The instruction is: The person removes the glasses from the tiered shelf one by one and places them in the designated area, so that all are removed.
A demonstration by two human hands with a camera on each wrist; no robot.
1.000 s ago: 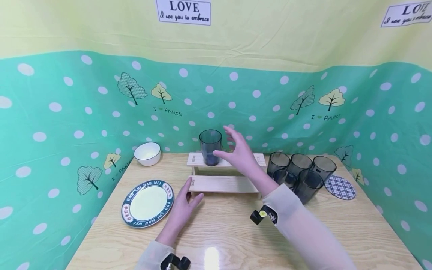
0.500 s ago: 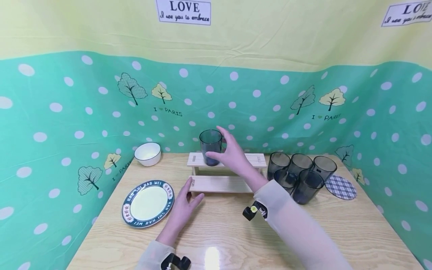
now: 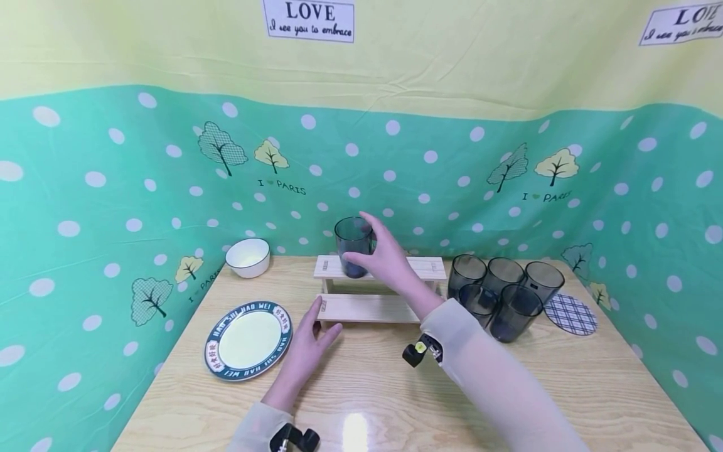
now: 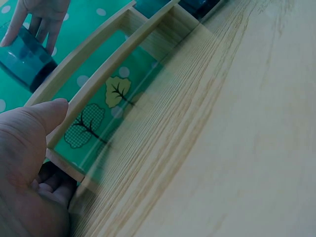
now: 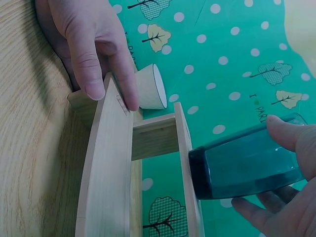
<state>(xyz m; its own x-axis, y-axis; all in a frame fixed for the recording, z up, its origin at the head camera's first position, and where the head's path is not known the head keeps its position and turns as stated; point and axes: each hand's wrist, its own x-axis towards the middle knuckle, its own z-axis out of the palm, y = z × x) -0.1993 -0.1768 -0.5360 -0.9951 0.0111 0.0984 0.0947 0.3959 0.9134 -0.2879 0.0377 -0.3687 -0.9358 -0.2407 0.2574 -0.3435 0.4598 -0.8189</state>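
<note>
A two-tier wooden rack stands at the middle of the table. On its upper shelf is a tinted drinking glass, upright. My right hand holds this glass from its right side, thumb across the front and fingers reaching behind; in the right wrist view the thumb lies against the glass. At the rack's left end, my left hand grips the corner of the lower shelf. The left wrist view has its thumb along the front edge and the other fingers tucked by the end support.
Several more tinted glasses cluster right of the rack, beside a round checked mat. To the left lie a plate with a lettered blue-green rim and, farther back, a white bowl. A dotted green cloth hangs behind and around.
My right hand has moved left onto the glass and its fingers have closed around it. The glass stays in place, and my left hand has not moved.
</note>
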